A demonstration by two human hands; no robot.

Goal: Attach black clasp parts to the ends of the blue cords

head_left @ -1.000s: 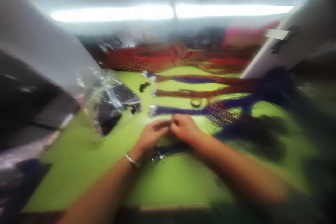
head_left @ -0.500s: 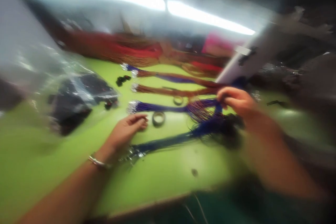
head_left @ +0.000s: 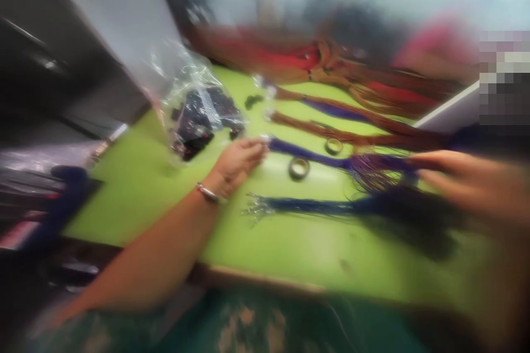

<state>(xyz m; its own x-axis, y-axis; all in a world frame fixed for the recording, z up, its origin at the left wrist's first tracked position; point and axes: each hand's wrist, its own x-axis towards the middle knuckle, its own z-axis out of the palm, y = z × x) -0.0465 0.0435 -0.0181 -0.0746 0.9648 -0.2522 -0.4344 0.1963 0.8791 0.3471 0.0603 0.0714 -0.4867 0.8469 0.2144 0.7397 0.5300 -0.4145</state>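
Note:
On a green tabletop (head_left: 314, 242) lie bundles of thin wires. My left hand (head_left: 242, 162) has its fingers drawn together at the white end pieces of a blue-purple wire bundle (head_left: 310, 153). Blur hides whether anything is between its fingertips. At the right, my right hand (head_left: 464, 182) pinches the far part of this bundle, near a tangle of brown and purple wires (head_left: 372, 168). Nearer to me lies a dark blue wire bundle (head_left: 310, 206) with bare-looking metallic ends. Two brown wire bundles (head_left: 306, 121) stretch across behind.
A roll of tape (head_left: 298, 168) and a smaller tape roll (head_left: 333, 146) sit between the bundles. A clear plastic bag (head_left: 199, 116) with dark parts stands at the left, with small black pieces (head_left: 252, 101) nearby. Red and brown wires (head_left: 285, 55) line the back.
The view has swung left, so the table sits further right in it. My left hand has moved up to the blue-purple bundle's white ends. My right hand stays at its far part.

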